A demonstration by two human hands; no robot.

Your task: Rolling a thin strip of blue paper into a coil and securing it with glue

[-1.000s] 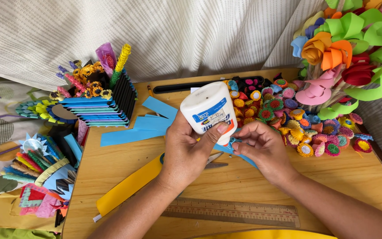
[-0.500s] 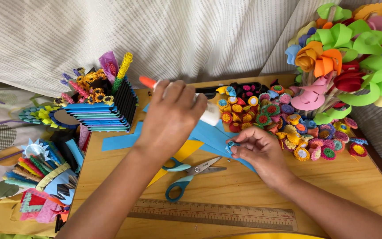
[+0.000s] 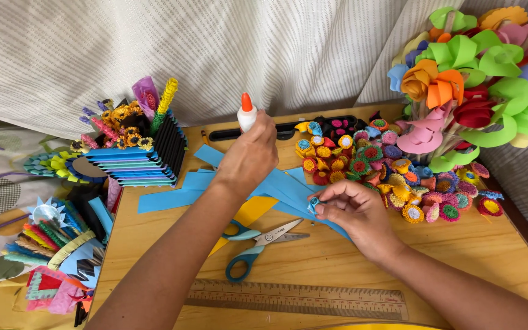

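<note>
1. A second ago the left hand (image 3: 253, 156) held the white glue bottle (image 3: 247, 116) tipped over the right hand's work at mid-frame. Now the bottle stands upright near the top centre of the frame, orange cap up, with the left fingers wrapped around its body. This looks like gluing done and the bottle being put aside.
2. The right hand (image 3: 352, 211) has hardly shifted. At centre-right its thumb and fingertips are pressed together on a small blue rolled paper piece (image 3: 314, 205), probably holding a fresh joint shut.
3. With the arm lifted away, the scissors (image 3: 258, 241) now show whole below the hands: pale blue plastic handles, metal blades slightly apart, lying flat on the wooden board (image 3: 349, 269).
4. Flat, matte blue paper strips (image 3: 276, 183) fan out beneath both hands, beside a yellow strip (image 3: 249, 214).
5. A wooden ruler (image 3: 297, 299) lies along the lower edge.
6. To the right, small fringed paper rosettes (image 3: 392, 165) in many colours crowd together, with larger curled paper flowers (image 3: 459, 85) above them.
7. At upper left stands a holder of stacked blue and black strips (image 3: 139, 162).
</note>
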